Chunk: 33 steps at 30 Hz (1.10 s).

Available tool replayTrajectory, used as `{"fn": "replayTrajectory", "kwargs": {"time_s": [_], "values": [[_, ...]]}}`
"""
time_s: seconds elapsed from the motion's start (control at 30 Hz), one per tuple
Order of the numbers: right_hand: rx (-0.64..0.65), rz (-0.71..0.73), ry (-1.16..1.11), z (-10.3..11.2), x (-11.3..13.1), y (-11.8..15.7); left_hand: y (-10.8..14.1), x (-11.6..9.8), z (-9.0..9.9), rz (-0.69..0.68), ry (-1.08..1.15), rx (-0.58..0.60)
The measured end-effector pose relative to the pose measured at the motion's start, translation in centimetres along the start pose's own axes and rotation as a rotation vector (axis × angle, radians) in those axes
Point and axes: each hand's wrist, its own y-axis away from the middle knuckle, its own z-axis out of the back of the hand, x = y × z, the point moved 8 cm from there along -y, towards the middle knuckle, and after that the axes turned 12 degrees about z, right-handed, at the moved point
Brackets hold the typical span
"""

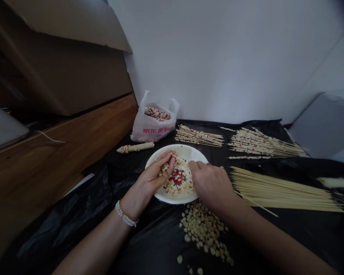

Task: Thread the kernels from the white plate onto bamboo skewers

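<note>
Over the left part of a white bowl (166,199), my left hand (154,173) is closed in a pinch near the tip of a thin wooden skewer (260,207). My right hand (210,183) is wrapped round the same skewer at the bowl's right side, and the stick's rear end comes out behind it. Pale and red kernels (180,187) lie in the bowl over a printed red pattern; some rest under my left fingers. Just below the bowl, a pile of loose pale kernels (205,229) spreads on the black sheet (151,244).
Kernel-covered skewers (253,143) lie at the back right, with another bundle (197,136) behind the bowl. Plain skewers (283,191) are on the right. A white bag (151,128) holds corn cobs; a partly stripped cob (136,147) lies before it. A cardboard box (74,72) stands left.
</note>
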Motion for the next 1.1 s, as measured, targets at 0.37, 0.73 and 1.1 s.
{"fn": "replayTrajectory", "kwargs": {"time_s": [0.37, 0.73, 1.1], "values": [[0.019, 0.002, 0.002, -0.7, 0.4, -0.2, 0.8, 0.4, -0.6, -0.026, -0.022, -0.054], [0.019, -0.005, -0.015, -0.5, 0.3, -0.2, 0.6, 0.5, -0.6, -0.002, -0.063, -0.039], [-0.019, 0.010, 0.007, -0.2, 0.3, -0.1, 0.1, 0.0, -0.7, -0.083, -0.132, 0.004]]}}
